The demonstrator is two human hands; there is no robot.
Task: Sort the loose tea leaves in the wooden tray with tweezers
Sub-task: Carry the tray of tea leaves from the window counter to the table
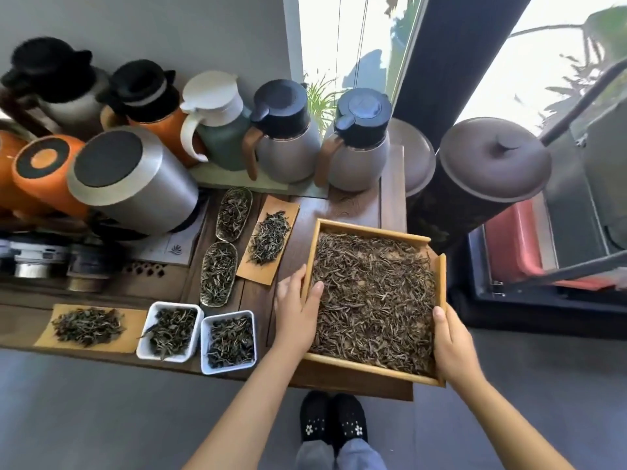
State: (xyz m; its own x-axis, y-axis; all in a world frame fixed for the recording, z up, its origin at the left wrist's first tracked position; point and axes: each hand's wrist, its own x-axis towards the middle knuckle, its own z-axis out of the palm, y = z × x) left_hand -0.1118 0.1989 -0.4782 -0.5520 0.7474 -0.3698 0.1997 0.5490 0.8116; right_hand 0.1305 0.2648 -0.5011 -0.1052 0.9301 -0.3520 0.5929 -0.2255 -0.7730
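Holding the wooden tray (373, 228) by its two sides, the left hand (297, 312) curls over the left wall with its thumb lying on the tea leaves (373, 300), and the right hand (449, 340) grips the near right corner. The tray sits at the desk (356, 205) edge, its near side past the edge, I judge. A tilt or a slipped grip from here could send leaves onto the floor (101, 418). No tweezers show anywhere, so picking cannot begin yet.

Just left of the left hand stand two white square dishes (171, 330) of darker leaf. Beyond them lie two woven scoops (234, 213) and two flat wooden boards (271, 239), each carrying a small heap. Further off stand the jugs (288, 137).
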